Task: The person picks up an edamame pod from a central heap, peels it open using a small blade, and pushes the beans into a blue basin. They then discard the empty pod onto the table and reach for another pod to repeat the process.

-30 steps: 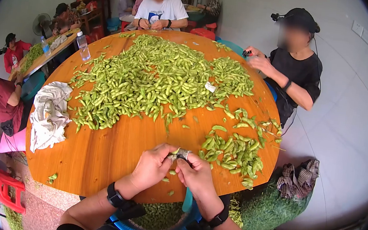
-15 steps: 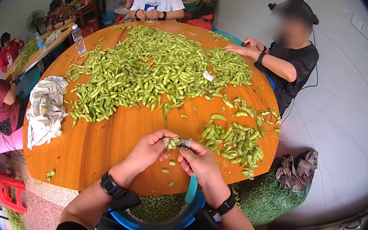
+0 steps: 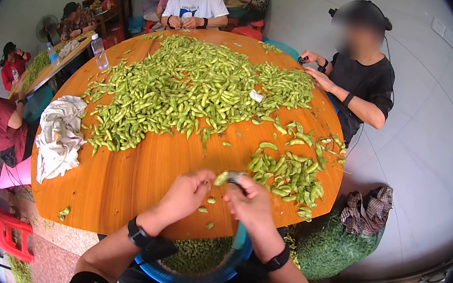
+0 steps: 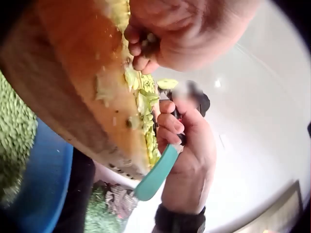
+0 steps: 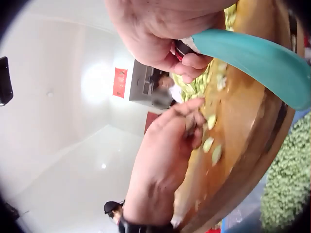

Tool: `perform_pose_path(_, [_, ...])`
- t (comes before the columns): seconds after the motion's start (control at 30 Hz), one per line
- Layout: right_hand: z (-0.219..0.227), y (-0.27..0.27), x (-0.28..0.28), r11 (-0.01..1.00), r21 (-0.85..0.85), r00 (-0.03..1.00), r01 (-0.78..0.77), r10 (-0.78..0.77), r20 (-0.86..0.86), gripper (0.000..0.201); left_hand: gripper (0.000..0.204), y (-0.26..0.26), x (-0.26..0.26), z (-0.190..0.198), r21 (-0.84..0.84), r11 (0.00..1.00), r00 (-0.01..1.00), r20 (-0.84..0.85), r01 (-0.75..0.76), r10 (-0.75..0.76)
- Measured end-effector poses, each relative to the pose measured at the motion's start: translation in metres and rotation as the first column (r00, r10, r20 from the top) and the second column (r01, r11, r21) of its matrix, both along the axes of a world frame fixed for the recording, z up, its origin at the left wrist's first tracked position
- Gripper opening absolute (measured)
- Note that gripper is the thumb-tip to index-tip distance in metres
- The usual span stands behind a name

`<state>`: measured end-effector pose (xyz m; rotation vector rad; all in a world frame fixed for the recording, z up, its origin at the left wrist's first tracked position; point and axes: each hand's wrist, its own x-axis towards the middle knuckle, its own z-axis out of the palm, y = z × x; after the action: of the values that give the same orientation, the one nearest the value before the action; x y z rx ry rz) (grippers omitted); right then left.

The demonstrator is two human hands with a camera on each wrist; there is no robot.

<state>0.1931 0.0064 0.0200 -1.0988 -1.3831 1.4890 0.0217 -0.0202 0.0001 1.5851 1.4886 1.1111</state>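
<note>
Just past the near edge of the round wooden table (image 3: pixel 136 187), the left hand (image 3: pixel 183 195) has its fingers curled; small pale beans (image 4: pixel 150 37) show between them in the left wrist view. To its right, the right hand (image 3: pixel 252 204) grips a tool with a curved teal handle (image 5: pixel 257 58), its blade end dark and blurred. A green pod (image 3: pixel 222 179) sticks out from the right hand's thumb side, apart from the left fingers. Loose pod pieces (image 3: pixel 203 209) lie between the hands. Below, a blue basin (image 3: pixel 187 281) holds many shelled beans (image 3: pixel 196 254).
A big pile of pods (image 3: pixel 188 86) covers the table's middle, with a smaller heap (image 3: pixel 290 177) at right. A white cloth (image 3: pixel 60 138) lies at left, a bottle (image 3: pixel 99 52) behind. Another person (image 3: pixel 362 73) sits at right. A green sack (image 3: pixel 338 246) stands lower right.
The left hand has moved away from the pod and the tool, which both hands met at before. The pod now stays at the right hand. The view has shifted slightly.
</note>
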Motion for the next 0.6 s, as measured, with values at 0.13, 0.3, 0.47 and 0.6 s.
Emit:
perform_pose_path(0.13, [-0.014,0.030,0.059,0.972,0.201,0.970,0.118,-0.157,0.188,0.014,0.016,-0.011,-0.004,0.017,0.213,0.971,0.898,-0.439,0.111,-0.006])
perform_pose_path(0.3, [-0.014,0.037,0.091,0.986,0.094,0.952,0.140,-0.160,0.261,0.011,0.013,0.039,-0.014,0.048,0.167,0.971,0.795,-0.559,-0.170,0.235])
perform_pose_path(0.47, [-0.013,0.034,0.090,0.981,0.079,0.955,0.174,-0.188,0.228,0.012,0.017,0.124,-0.028,0.013,0.181,0.961,0.658,-0.701,-0.210,0.276])
perform_pose_path(0.6, [-0.016,0.033,0.094,0.983,0.076,0.967,0.169,-0.180,0.181,0.010,0.018,0.118,-0.028,0.016,0.189,0.956,0.658,-0.694,-0.224,0.292])
